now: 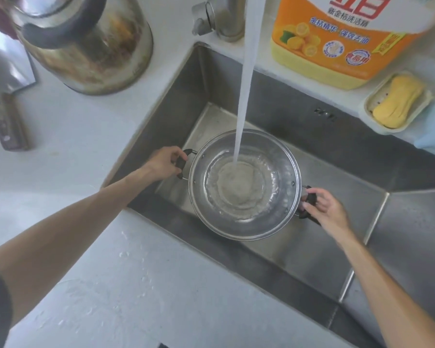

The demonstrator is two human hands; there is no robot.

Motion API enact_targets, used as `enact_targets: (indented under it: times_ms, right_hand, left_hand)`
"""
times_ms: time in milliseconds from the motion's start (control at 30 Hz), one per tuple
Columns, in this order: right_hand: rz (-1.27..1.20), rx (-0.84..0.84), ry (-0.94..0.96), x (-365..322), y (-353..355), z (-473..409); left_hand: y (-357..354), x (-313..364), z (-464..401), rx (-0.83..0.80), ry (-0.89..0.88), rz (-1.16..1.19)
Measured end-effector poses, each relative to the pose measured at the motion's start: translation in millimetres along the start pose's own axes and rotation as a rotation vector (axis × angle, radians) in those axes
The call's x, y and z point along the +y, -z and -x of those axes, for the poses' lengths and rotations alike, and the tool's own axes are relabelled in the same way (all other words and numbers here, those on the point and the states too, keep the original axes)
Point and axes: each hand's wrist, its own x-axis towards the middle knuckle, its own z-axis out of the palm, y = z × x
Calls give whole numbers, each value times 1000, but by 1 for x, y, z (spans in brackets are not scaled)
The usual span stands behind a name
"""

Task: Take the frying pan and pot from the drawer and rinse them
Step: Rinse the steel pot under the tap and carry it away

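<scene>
A round steel pot with two black side handles is held inside the steel sink. My left hand grips the pot's left handle, and my right hand grips the right handle. Water runs down from the tap into the middle of the pot, where it swirls and foams. No frying pan is in view.
A steel kettle stands on the white counter at the back left, with a cleaver beside it. Behind the sink are an orange dish-soap bottle and a yellow soap bar in a dish. Water drops lie on the near counter.
</scene>
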Motion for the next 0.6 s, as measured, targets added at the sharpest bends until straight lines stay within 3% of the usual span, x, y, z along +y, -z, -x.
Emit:
enact_targets:
  times_ms: [167,233,333,400,500,600]
  right_hand:
    - [18,-29,-56,0,3,2]
    - [31,-46,-48,5,4,0]
    - [39,-59,-59,11,5,-2]
    - [57,-73,-71,9,6,-2]
    - [59,-88,-58,13,14,-4]
    - [83,-87,-85,9,12,-5]
  left_hand:
    - [7,18,15,-163,-126,-346]
    - [24,41,27,56,-242,-328]
    - [60,83,37,537,-423,153]
    - [79,105,27,715,-497,257]
    - [88,128,4,719,-476,91]
    - [80,134,-10,687,-508,68]
